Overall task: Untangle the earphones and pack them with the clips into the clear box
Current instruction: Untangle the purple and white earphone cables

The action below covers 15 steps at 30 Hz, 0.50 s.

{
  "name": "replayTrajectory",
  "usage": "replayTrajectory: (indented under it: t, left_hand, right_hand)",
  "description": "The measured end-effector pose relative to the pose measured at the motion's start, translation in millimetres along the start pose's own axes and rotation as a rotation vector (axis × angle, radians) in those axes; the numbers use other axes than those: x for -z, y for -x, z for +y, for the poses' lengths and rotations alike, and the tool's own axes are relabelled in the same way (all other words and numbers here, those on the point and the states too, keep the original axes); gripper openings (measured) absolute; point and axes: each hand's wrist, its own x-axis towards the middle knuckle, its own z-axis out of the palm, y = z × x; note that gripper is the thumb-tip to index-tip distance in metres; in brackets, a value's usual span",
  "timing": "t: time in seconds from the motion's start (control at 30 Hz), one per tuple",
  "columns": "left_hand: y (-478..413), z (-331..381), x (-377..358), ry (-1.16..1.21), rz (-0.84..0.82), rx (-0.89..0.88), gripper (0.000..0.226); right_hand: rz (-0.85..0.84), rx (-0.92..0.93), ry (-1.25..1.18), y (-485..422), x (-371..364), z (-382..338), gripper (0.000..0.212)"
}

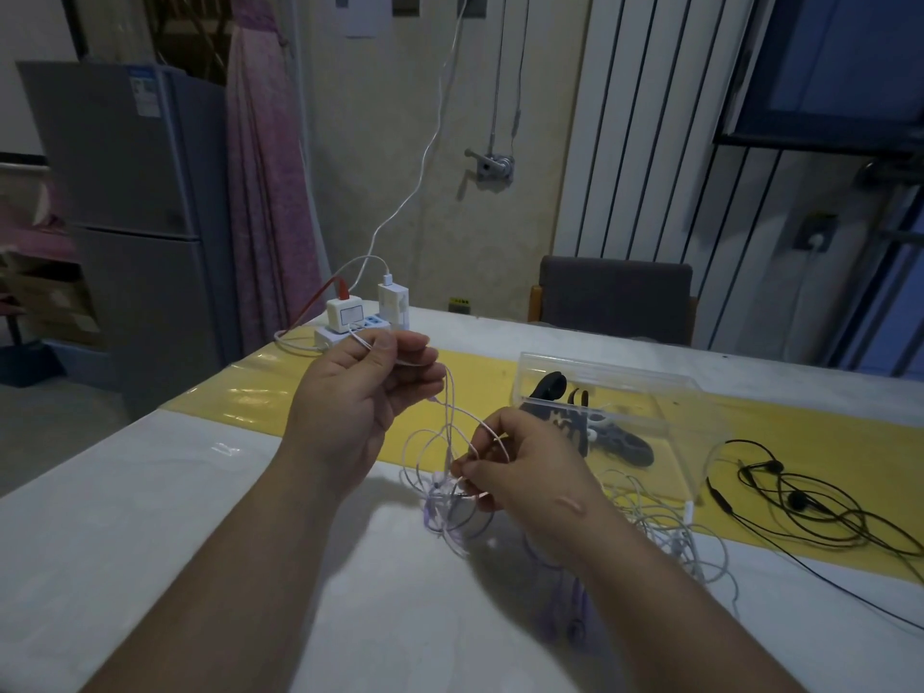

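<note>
Over the counter (175, 517), left of the box (625, 372), the left grip (350, 402) pinches the earphones (440, 487) high; the right grip (520, 467) pinches a lower loop. Feeding slack through looks wiser; tugging would likely tighten the tangle.

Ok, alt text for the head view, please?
The left hand and right hand hold a tangled pale earphone cable above a white table, the right picking at the knot. A clear box with dark clips and loose black earphones lie to the right.
</note>
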Motion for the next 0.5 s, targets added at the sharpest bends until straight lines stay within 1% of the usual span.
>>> replayTrajectory:
  t: [0.1,0.17,0.33,0.43,0.5]
  left_hand:
    - [-2.0,-0.3,0.0,0.005,0.072,-0.033,0.025]
    - [-4.1,-0.1,1.5,0.041,0.118,-0.059,0.027]
    - [-6.2,1.2,4.5,0.104,0.167,-0.090,0.028]
    - [-6.1,1.7,4.3,0.116,0.186,-0.081,0.030]
    - [-5.2,2.7,3.4,0.096,0.194,-0.067,0.030]
  right_hand:
    - [0.070,0.000,0.029,-2.0,1.1,2.4,0.020]
    - [0.104,-0.006,0.038,-3.7,1.7,4.7,0.022]
    - [0.138,-0.021,0.128,-5.3,2.5,8.0,0.019]
    - [0.151,-0.008,0.134,-6.8,2.6,10.0,0.019]
    - [0.162,0.001,0.096,-7.0,2.3,11.5,0.019]
